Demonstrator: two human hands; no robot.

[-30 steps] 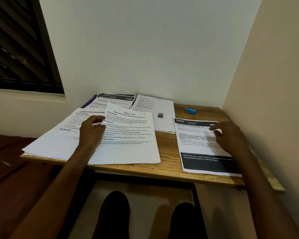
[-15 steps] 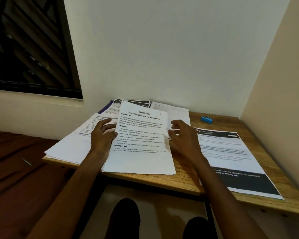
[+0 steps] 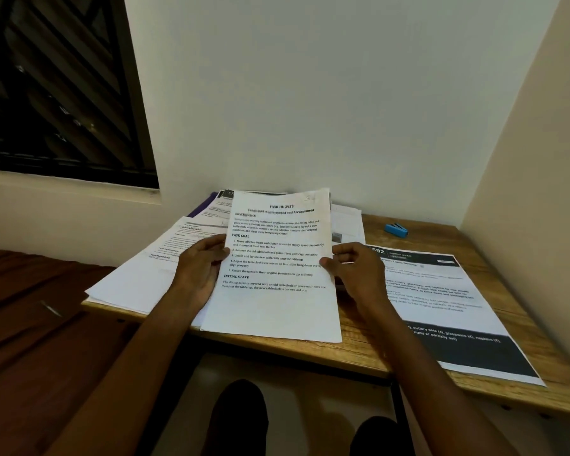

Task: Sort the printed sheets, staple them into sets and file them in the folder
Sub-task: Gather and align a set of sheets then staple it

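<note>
Left hand (image 3: 200, 268), right hand (image 3: 352, 268) pinching white text-printed sheet (image 3: 273, 301)

- White sheet (image 3: 273, 278) headed "TASK ID: 2939" is tilting up above the desk's near edge.
- More sheets (image 3: 139, 278) are lying fanned at left, others (image 3: 349, 222) behind.
- Dark-banded sheet (image 3: 441, 301) is lying flat at right.
- Blue stapler (image 3: 396, 230) is sitting at the back.
- Purple folder (image 3: 202, 209) is peeking out beneath the rear stack.

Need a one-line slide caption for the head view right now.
Both hands, left and right, hold a printed sheet above the wooden desk.
</note>
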